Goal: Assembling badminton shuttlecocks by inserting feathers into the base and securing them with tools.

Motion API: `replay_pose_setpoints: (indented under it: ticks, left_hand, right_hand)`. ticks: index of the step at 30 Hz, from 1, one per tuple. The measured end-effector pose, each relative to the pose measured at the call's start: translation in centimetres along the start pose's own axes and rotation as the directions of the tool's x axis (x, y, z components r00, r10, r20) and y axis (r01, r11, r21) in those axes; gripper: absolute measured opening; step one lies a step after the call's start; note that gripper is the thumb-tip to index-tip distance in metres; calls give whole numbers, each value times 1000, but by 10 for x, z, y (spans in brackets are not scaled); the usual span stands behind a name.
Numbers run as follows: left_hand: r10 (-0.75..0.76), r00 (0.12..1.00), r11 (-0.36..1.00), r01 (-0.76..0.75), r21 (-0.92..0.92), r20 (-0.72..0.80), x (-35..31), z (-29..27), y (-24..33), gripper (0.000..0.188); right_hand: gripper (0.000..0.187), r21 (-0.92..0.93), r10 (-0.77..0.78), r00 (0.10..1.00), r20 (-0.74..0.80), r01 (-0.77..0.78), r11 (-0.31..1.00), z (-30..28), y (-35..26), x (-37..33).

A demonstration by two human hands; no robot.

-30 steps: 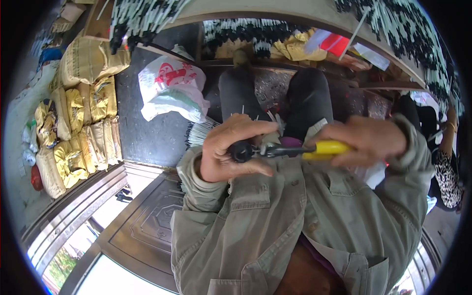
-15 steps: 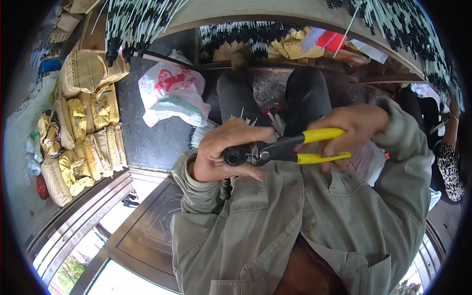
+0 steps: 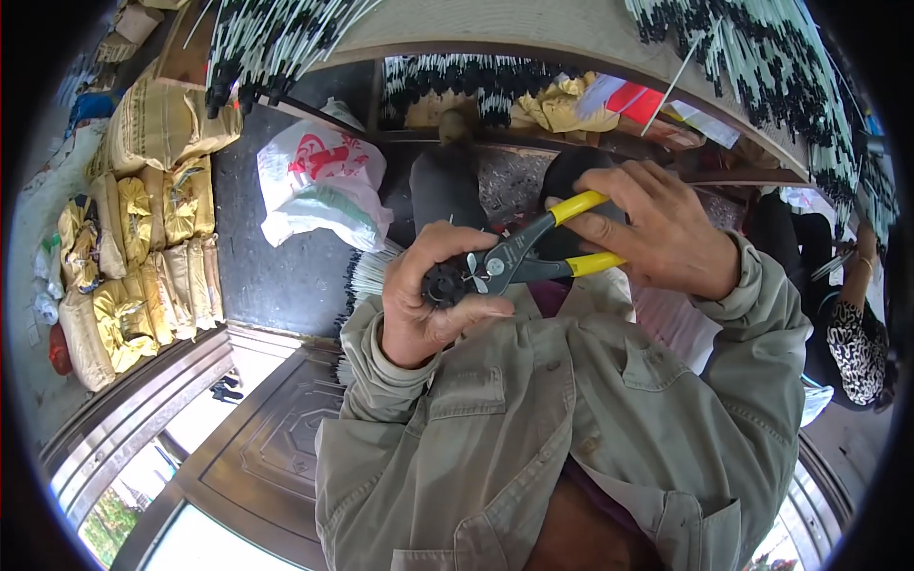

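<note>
My left hand (image 3: 426, 293) is curled round a round black part (image 3: 443, 284) with a hollow-looking end, its thumb and fingers on either side. My right hand (image 3: 666, 224) grips a pair of pliers (image 3: 514, 262) with dark metal jaws and yellow handles. The handles are spread apart, one between thumb and fingers, the other lower and nearer my jacket. The jaws point left and meet small pale pieces (image 3: 478, 273) at the edge of the black part. Whether they bite on these cannot be told.
Bundles of pale rods with black ends (image 3: 276, 48) lie on the bench (image 3: 533, 24) ahead; more (image 3: 771, 67) are piled at right. A white plastic bag (image 3: 319, 181) rests on the floor at left, beyond it stacked yellow packages (image 3: 143, 257). Another person's arm (image 3: 857, 314) is at far right.
The plier handles have spread wider and the pliers have tilted, the upper handle swinging up. My right hand has opened its grip somewhat; my left hand still holds the black part.
</note>
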State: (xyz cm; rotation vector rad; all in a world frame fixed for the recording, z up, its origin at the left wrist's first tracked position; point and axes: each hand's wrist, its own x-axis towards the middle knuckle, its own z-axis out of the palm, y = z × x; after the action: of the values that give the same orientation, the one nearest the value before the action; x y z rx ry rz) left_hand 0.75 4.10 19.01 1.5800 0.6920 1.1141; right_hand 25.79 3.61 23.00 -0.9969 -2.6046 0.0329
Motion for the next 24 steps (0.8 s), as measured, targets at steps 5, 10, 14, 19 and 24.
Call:
replay_pose_setpoints:
  ticks: [5, 10, 14, 19, 24]
  left_hand:
    - [82, 995, 993, -87, 82, 62, 5, -3, -1, 54]
    - [-29, 978, 999, 25, 21, 209, 11, -14, 4, 58]
    - [-39, 951, 996, 60, -61, 307, 18, -18, 0, 83]
    - [4, 928, 989, 52, -140, 372, 12, -31, -6, 94]
    - [-49, 986, 950, 94, -298, 157, 0, -28, -7, 102]
  right_hand:
    - [29, 247, 6, 914, 406, -116, 962, -28, 3, 1]
    - [38, 814, -231, 791, 566, -491, 312, -13, 8, -8]
    - [38, 511, -395, 710, 583, -698, -502, 14, -22, -22]
    - [40, 462, -357, 794, 493, -586, -666, 41, -54, -27]
    - [28, 781, 102, 862, 497, -393, -485, 55, -54, -11]
